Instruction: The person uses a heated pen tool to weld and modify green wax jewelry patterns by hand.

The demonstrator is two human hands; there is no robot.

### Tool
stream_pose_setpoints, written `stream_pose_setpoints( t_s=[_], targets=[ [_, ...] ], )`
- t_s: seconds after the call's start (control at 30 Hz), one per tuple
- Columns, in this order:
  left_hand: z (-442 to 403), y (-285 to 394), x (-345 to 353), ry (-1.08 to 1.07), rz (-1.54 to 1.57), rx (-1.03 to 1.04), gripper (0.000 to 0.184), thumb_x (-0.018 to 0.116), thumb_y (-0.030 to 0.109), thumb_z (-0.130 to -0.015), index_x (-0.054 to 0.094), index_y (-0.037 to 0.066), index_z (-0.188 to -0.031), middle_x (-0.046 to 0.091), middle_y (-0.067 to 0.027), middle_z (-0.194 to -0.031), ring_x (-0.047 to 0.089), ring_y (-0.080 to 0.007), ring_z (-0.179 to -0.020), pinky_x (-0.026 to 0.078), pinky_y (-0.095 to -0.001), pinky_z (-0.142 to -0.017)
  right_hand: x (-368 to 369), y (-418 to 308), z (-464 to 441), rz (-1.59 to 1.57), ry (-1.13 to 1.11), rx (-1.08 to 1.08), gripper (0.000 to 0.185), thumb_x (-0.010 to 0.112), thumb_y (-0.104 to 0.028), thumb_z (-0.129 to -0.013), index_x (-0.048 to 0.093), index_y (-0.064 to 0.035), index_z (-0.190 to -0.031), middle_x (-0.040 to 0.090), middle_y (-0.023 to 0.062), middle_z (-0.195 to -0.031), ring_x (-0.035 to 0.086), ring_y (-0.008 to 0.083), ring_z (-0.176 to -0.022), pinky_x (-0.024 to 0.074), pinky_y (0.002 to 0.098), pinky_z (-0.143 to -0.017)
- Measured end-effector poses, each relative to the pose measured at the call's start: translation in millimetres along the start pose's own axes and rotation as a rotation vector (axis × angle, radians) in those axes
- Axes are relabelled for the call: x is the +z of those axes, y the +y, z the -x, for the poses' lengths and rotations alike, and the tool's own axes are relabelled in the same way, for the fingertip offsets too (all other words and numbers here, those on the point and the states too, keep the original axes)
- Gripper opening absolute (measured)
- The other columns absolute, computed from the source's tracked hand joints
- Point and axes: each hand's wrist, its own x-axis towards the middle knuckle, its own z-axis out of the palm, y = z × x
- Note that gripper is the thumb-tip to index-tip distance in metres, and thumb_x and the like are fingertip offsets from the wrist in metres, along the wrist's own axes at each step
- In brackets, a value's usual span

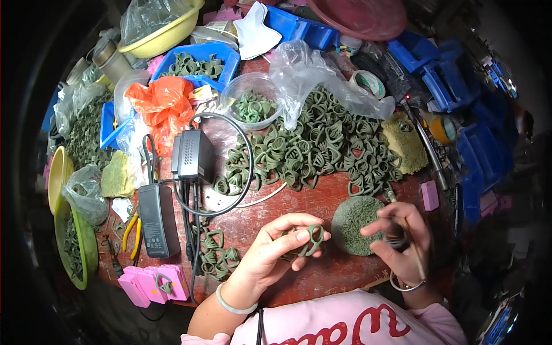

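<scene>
My left hand [276, 244] is closed around several dark green wax-like rings, and one green ring [313, 240] stands up between thumb and fingertips. To its right, my right hand [405, 241] curls around a dark, round-ended tool [394, 234]. A thin tan stick or cord [415, 253] runs down across that palm; its link to the tool is blurred. Behind the right fingers lies a round pad [356, 226] with a rough, grainy green surface. Beyond both hands a large heap of green rings [313, 144] covers the back of the red table [287, 201].
A black power adapter [158, 221] and a grey box [192, 155] with looping cables stand left, near yellow-handled pliers [131, 233]. Pink blocks [152, 286] sit at the front left edge. A clear bowl [251, 103], a blue bin [198, 64] and a yellow-green sponge [404, 144] line the back.
</scene>
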Motion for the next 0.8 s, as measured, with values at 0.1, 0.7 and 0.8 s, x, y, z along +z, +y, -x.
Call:
stream_pose_setpoints(
  t_s=[0.1, 0.7, 0.8],
  targets=[
    [0, 1, -6, -0.072, 0.049, -0.023, 0.029, 0.062, 0.011, -0.095, 0.058, 0.001, -0.122, 0.068, -0.0179, -0.109, 0.062, -0.0128, -0.073, 0.043, -0.0177, -0.049, 11, -8, -11, 0.009, -0.011, 0.054, 0.033, 0.075, 0.004, -0.081, 0.053, 0.0017, -0.106, 0.069, 0.0113, -0.094, 0.069, 0.0137, -0.085, 0.0539, 0.0239, -0.073],
    [4, -1, 2, -0.032, -0.066, 0.011, 0.016, 0.063, 0.011, -0.094, 0.057, 0.007, -0.109, 0.063, -0.0092, -0.091, 0.061, -0.0125, -0.068, 0.036, -0.0174, -0.043, 45, 1, -25, -0.102, -0.08, 0.087, 0.029, 0.067, 0.006, -0.084, 0.054, 0.0002, -0.109, 0.065, 0.0032, -0.089, 0.065, 0.0068, -0.082, 0.0512, 0.0209, -0.07],
    [3, -1, 3, -0.028, -0.072, 0.014, 0.015, 0.063, 0.011, -0.094, 0.056, 0.007, -0.106, 0.065, -0.014, -0.095, 0.061, -0.0138, -0.066, 0.035, -0.0174, -0.042, 44, 4, -25, -0.21, -0.105, 0.126, 0.028, 0.065, 0.006, -0.085, 0.054, 0.0012, -0.11, 0.066, 0.0043, -0.091, 0.065, 0.0074, -0.084, 0.0512, 0.0213, -0.073]
  ],
)
